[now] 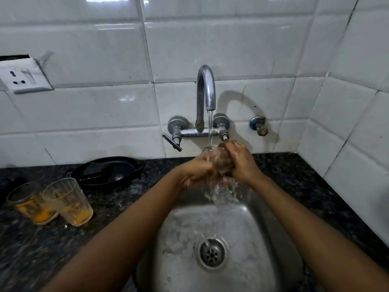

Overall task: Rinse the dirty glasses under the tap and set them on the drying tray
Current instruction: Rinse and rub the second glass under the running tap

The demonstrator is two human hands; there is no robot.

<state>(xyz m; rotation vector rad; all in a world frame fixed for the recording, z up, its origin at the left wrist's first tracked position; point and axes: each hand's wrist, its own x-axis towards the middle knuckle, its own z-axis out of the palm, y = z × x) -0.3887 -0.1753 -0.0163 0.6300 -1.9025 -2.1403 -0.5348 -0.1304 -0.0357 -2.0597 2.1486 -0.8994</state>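
Glass (217, 160) sits clasped between both hands, left (199, 168) and right (242, 161), fingers curled round it, under tap (207, 89).

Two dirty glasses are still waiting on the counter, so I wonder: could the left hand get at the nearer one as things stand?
Probably not yet. The left hand grips the glass under the tap with the right hand. The path to the nearer dirty glass looks free.
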